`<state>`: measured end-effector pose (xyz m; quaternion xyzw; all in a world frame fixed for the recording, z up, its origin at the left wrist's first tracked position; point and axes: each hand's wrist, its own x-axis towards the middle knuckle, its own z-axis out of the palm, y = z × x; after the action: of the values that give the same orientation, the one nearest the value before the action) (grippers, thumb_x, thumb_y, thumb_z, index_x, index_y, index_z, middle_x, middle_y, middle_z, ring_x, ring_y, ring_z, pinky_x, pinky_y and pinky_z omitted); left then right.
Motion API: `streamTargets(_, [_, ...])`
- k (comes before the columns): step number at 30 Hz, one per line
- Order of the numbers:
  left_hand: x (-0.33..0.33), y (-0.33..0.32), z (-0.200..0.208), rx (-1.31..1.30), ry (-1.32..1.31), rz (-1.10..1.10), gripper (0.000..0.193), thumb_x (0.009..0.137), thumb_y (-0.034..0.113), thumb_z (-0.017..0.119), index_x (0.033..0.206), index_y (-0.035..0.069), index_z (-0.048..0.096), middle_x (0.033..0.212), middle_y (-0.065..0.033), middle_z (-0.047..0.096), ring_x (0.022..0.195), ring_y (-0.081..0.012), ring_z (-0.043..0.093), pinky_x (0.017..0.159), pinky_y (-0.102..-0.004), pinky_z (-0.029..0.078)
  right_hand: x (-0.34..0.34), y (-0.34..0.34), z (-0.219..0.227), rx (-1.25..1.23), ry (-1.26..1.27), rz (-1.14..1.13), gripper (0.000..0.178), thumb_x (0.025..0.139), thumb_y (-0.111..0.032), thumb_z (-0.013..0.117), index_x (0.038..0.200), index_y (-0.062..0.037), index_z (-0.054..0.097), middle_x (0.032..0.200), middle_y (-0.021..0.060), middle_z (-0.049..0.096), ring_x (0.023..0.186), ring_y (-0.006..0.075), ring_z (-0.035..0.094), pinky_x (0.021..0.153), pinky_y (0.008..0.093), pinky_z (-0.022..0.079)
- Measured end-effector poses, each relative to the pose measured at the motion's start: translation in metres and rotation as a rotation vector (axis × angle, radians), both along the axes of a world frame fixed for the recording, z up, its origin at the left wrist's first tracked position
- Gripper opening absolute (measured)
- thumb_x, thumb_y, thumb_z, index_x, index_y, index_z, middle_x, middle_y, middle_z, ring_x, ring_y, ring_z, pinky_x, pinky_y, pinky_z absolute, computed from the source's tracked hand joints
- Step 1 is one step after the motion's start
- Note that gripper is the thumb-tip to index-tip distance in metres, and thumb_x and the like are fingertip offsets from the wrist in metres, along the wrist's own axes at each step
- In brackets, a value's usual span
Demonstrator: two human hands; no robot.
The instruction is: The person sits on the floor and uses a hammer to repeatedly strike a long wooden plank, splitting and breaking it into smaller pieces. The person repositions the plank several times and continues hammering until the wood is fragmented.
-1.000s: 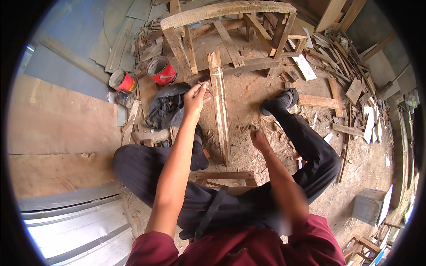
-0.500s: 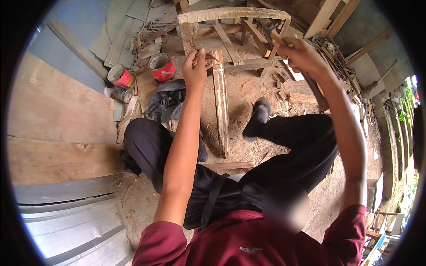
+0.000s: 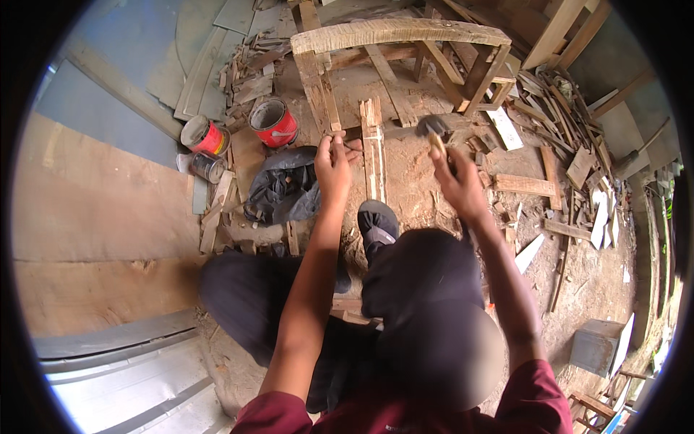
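Note:
My right hand [image 3: 460,186] is closed round the light wooden handle of a hammer [image 3: 434,129], whose dark head is up beside the upright piece of wood. My left hand [image 3: 335,168] is closed in a pinch left of that wood; a small, thin dark item shows at its fingertips, too small to name. Between my hands lies a long wooden beam [image 3: 374,155] with a pale, split face and a rough far end. A dark shoe [image 3: 377,220] of mine is at the beam's near end, covering it.
Beyond the beam stands a wooden frame with a curved top rail [image 3: 401,30]. At left are a red paint can [image 3: 273,123], a second red can [image 3: 204,137] and a black plastic bag [image 3: 282,188]. Scrap wood [image 3: 524,184] and a metal box [image 3: 596,347] lie at right.
My right hand and the hammer have come down and left, nearer the beam. My right leg has swung inward, with the shoe now at the beam. My left hand keeps its pinch.

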<state>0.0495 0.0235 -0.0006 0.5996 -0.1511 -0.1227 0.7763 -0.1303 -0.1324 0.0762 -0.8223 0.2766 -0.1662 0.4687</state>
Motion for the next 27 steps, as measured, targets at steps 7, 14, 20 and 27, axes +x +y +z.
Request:
streamTargets(7, [0.024,-0.041,-0.037,0.117,-0.150,-0.070,0.024,0.105,0.017,0.040,0.118,-0.001,0.048,0.103,-0.0177,0.067,0.093,-0.0239,0.069,0.079,-0.0334,0.057,0.020,0.022,-0.108,0.441,-0.120,-0.201,0.034,0.100,-0.033,0.054,0.089,-0.0014,0.054,0.065,-0.0013,0.048,0.057,0.0053,0.041,0.046,0.0271,0.030])
streamTargets(14, [0.067,-0.099,-0.053,0.215,-0.445,-0.249,0.014,0.102,0.006,0.046,0.109,-0.002,0.055,0.099,-0.0111,0.067,0.093,-0.0163,0.066,0.082,-0.0287,0.054,0.044,0.002,-0.140,0.555,-0.150,-0.341,0.031,0.100,-0.031,0.055,0.089,-0.0018,0.054,0.065,-0.0028,0.044,0.059,0.0044,0.039,0.048,0.0262,0.028])
streamTargets(20, [0.096,-0.108,-0.062,0.371,-0.588,-0.304,0.015,0.100,0.007,0.050,0.106,-0.002,0.060,0.098,-0.0083,0.070,0.087,-0.0100,0.064,0.075,-0.0224,0.050,0.060,-0.016,-0.152,0.478,-0.087,-0.360,0.032,0.100,-0.031,0.056,0.098,0.0003,0.058,0.064,-0.0045,0.042,0.058,0.0039,0.036,0.048,0.0263,0.027])
streamTargets(27, [0.104,-0.107,-0.077,0.315,-0.575,-0.339,0.014,0.100,0.007,0.050,0.102,-0.004,0.060,0.102,-0.0077,0.068,0.091,-0.0093,0.060,0.078,-0.0228,0.047,0.078,-0.009,-0.149,0.501,-0.133,-0.369,0.031,0.099,-0.029,0.057,0.105,0.0008,0.059,0.064,-0.0038,0.044,0.059,0.0045,0.038,0.049,0.0259,0.031])
